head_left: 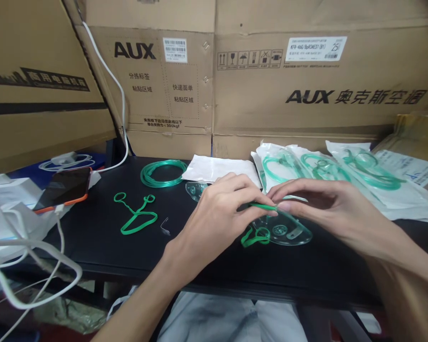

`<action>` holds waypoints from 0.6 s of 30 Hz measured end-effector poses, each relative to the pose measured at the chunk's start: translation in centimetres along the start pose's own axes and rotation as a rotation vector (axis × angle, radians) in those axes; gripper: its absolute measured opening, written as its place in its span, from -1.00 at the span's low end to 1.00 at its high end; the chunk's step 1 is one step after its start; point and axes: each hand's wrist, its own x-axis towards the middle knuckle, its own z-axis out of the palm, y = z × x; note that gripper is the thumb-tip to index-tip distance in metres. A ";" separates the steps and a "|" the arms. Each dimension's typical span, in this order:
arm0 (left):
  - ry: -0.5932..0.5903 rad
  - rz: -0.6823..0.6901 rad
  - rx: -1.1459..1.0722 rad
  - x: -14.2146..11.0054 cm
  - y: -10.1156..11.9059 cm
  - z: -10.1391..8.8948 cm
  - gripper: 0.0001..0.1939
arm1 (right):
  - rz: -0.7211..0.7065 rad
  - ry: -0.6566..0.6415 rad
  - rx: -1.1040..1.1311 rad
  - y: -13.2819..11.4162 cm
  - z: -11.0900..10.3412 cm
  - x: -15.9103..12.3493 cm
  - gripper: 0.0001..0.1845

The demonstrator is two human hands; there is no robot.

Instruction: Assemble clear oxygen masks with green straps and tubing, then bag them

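Note:
My left hand [217,216] and my right hand [317,202] meet over a black table [103,247], both pinching a thin green elastic strap [262,206]. The strap hangs down in a loop [256,236] to a clear plastic oxygen mask [283,230] lying under my hands. A second clear mask piece [196,189] lies just beyond my left hand. Further left lie a loose green strap [135,218], a small bent metal clip [165,226] and a coil of green tubing [163,172].
Sealed white pouches with green mask sets [342,171] are piled at the right, an opened white pouch [221,168] behind my hands. A phone with an orange case [64,188] and white cables [32,266] lie left. Big cardboard boxes [271,80] wall the back.

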 end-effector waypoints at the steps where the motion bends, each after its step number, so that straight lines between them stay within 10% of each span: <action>1: 0.011 -0.005 0.007 0.0 0.1 0.0 -0.97 | -0.002 -0.002 -0.011 0.0 0.0 0.0 -0.88; 18: 0.041 -0.121 0.017 0.1 0.2 -0.4 -0.90 | -0.045 -0.061 0.026 -0.2 0.8 -0.8 -0.77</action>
